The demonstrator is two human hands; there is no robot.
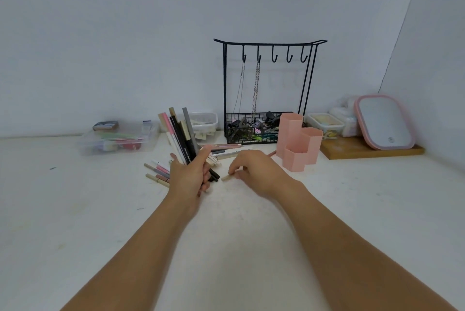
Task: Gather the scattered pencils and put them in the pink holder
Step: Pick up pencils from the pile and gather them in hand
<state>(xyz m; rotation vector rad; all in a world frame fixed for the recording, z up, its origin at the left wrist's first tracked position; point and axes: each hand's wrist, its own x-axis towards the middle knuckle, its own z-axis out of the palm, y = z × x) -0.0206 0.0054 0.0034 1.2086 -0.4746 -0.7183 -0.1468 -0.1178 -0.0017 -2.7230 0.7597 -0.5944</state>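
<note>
Head view, contents by size: white tabletop; black wire rack at the rear wall; pink holder, three hexagonal cups, upright right of centre. Left hand, fingers wrapped around a pencil bundle standing upright. Right hand, fingers pinching one beige pencil low over the tabletop, near the holder's left. Loose pencils lie beside and behind both hands.

two bare forearms, no sleeves or jewellery.
</note>
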